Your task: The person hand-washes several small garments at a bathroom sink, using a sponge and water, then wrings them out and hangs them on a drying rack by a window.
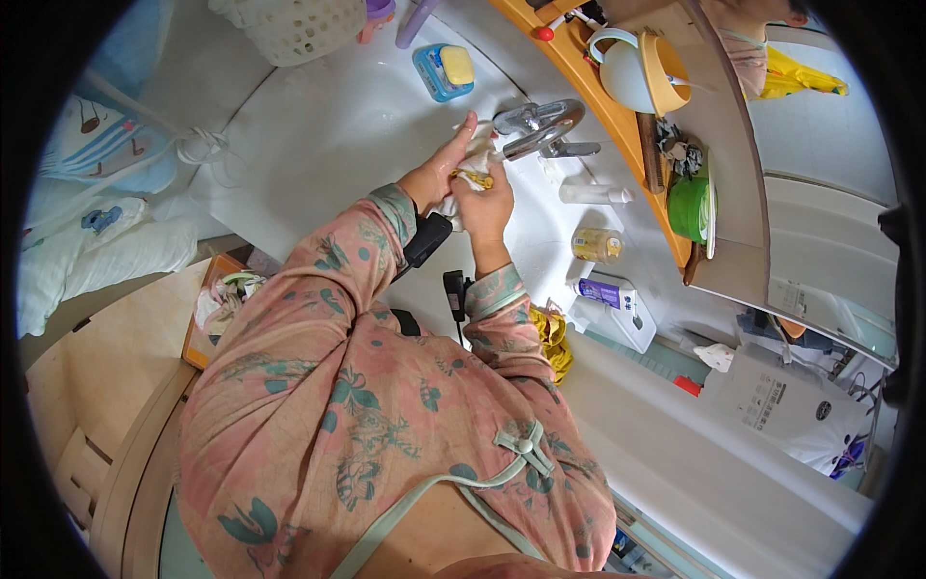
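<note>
Both hands are over the white washbasin [340, 137], close together under the spout of the chrome faucet [542, 134]. Between them is a bunched white cloth with yellow parts [475, 166]. My left hand [438, 165] grips it from the left, thumb pointing up toward the faucet. My right hand [486, 206] grips the near side, fingers curled into the fabric. Part of the cloth hangs below the hands. Whether water is running from the spout is hard to tell. Black devices [428, 237] are strapped near both wrists.
A yellow soap bar [457, 65] rests on a blue soap box [438, 81]. Along the right rim stand a clear bottle [589, 194], a yellowish bottle [597, 246] and a purple-and-white tube [604, 293]. Yellow fabric [551, 340] lies by my right sleeve. An orange shelf [615, 123] overhangs the right.
</note>
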Tool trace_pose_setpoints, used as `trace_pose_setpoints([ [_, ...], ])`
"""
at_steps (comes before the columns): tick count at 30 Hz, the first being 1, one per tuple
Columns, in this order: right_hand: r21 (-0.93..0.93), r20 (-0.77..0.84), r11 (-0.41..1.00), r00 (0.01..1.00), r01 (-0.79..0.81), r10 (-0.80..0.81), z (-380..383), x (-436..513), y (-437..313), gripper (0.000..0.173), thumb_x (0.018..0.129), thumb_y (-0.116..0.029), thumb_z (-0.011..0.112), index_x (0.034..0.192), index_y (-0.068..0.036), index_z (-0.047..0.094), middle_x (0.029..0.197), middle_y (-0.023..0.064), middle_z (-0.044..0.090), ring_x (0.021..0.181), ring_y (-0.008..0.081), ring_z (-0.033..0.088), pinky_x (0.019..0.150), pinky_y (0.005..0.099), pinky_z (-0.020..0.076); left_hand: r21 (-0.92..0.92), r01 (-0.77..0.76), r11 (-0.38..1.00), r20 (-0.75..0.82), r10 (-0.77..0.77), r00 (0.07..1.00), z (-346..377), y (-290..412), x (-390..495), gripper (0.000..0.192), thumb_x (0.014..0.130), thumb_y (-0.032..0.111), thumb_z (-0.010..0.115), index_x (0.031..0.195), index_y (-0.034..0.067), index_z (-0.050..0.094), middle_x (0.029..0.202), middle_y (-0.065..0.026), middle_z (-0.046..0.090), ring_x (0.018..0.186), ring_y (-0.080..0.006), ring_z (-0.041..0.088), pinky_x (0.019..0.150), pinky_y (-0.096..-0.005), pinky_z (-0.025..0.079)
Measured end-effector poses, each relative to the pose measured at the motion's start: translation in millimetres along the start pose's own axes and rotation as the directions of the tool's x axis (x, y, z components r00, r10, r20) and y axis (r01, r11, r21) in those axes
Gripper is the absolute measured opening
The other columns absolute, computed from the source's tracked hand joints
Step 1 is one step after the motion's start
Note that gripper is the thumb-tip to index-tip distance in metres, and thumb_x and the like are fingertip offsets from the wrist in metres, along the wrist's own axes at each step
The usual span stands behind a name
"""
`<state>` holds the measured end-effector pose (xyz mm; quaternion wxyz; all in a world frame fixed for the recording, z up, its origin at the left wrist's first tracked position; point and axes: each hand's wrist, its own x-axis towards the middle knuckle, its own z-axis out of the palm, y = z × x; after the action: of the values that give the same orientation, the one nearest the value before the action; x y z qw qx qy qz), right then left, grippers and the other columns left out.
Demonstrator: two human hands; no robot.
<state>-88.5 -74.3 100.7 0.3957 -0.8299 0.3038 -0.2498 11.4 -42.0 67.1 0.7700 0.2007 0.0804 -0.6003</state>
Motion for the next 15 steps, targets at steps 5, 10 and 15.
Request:
trace_pose_setpoints([
  [5, -0.317, 0.022, 0.948, 0.999, -0.023, 0.032, 0.7, 5.5, -6.5, 0.043, 0.059, -0.021, 0.069, 0.097, -0.004, 0.062, 0.080, 0.0182, 0.064, 0.068, 0.0317, 0.061, 0.065, 0.0361, 0.0483, 0.046, -0.207, 0.977, -0.043, 0.209, 0.977, -12.5, -17.4, 6.0, 0.031, 0.086, 0.040, 0.057, 0.093, 0.010, 0.058, 0.080, -0.0038, 0.058, 0.068, -0.0149, 0.056, 0.062, -0.0287, 0.048],
  [10, 0.421, 0.218, 0.779, 0.886, -0.465, 0.410, -0.9, 24.0, 25.2, 0.034, 0.061, -0.010, 0.064, 0.093, 0.000, 0.060, 0.079, 0.0123, 0.063, 0.066, 0.0254, 0.060, 0.062, 0.0312, 0.0479, 0.246, -0.029, 0.969, -0.257, 0.094, 0.962, -12.0, -11.0, 8.6, 0.029, 0.082, 0.036, 0.062, 0.086, 0.007, 0.058, 0.074, -0.0047, 0.055, 0.062, -0.0161, 0.054, 0.056, -0.0303, 0.045],
  [15, 0.698, 0.282, 0.477, 0.818, -0.534, 0.502, -18.6, 36.1, 41.3, 0.023, 0.066, -0.002, 0.053, 0.089, 0.000, 0.054, 0.081, 0.0089, 0.059, 0.071, 0.0202, 0.058, 0.066, 0.0309, 0.0485, 0.699, -0.010, 0.715, -0.133, 0.143, 0.981, -31.5, 27.0, -19.0, 0.047, 0.083, 0.048, 0.057, 0.088, 0.002, 0.061, 0.079, -0.0084, 0.060, 0.066, -0.0171, 0.057, 0.060, -0.0314, 0.046],
])
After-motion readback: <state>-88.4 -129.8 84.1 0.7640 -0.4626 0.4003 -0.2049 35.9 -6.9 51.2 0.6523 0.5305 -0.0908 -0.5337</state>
